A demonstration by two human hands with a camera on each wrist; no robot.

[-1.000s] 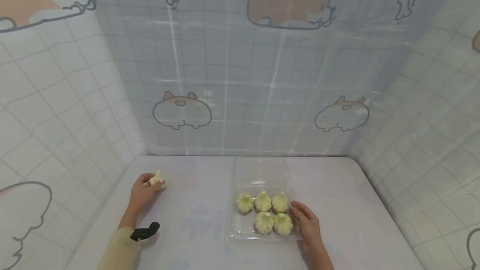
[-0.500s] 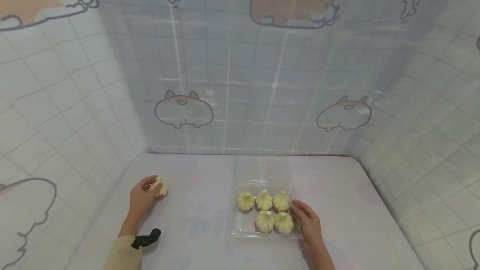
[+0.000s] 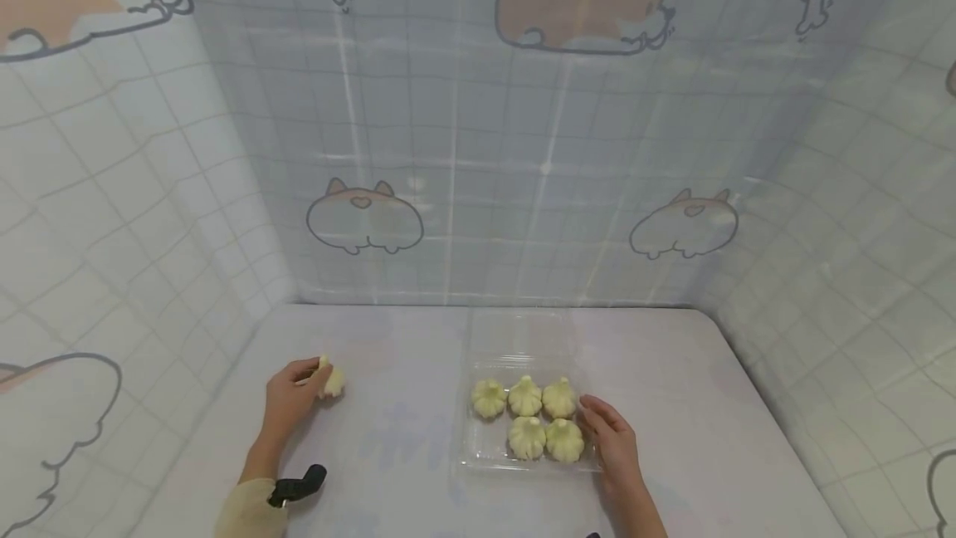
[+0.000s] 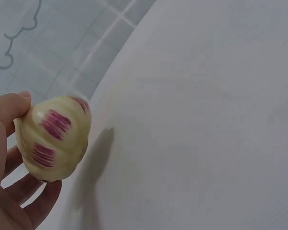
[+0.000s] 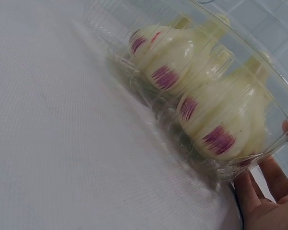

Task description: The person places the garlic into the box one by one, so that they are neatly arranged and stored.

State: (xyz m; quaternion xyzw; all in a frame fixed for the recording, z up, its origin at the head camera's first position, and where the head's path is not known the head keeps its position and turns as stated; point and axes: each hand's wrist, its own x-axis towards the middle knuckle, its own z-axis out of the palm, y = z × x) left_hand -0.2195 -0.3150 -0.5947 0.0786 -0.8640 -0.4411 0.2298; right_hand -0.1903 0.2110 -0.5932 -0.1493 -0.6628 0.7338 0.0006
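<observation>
At the left of the table, my left hand (image 3: 290,395) grips a garlic bulb (image 3: 333,383) between thumb and fingers. The left wrist view shows this bulb (image 4: 55,139) close up, pale cream with purple streaks, held off the table with its shadow beside it. My right hand (image 3: 616,447) holds the right side of a clear plastic clamshell box (image 3: 478,467), thumb at the rim and fingers against the outer wall. Three garlic bulbs (image 3: 525,397) line the box's back row. Two more bulbs (image 3: 565,440) sit at the middle and right of its front row.
The box's clear lid (image 3: 519,333) lies folded back toward the rear wall. A pale cloth covers the table (image 3: 396,455). Patterned curtains (image 3: 456,123) enclose the back and both sides. A black wrist strap (image 3: 297,486) sticks out from my left sleeve.
My left hand has moved a little to the right and nearer to me with the garlic bulb. My right hand and the box stay in place.
</observation>
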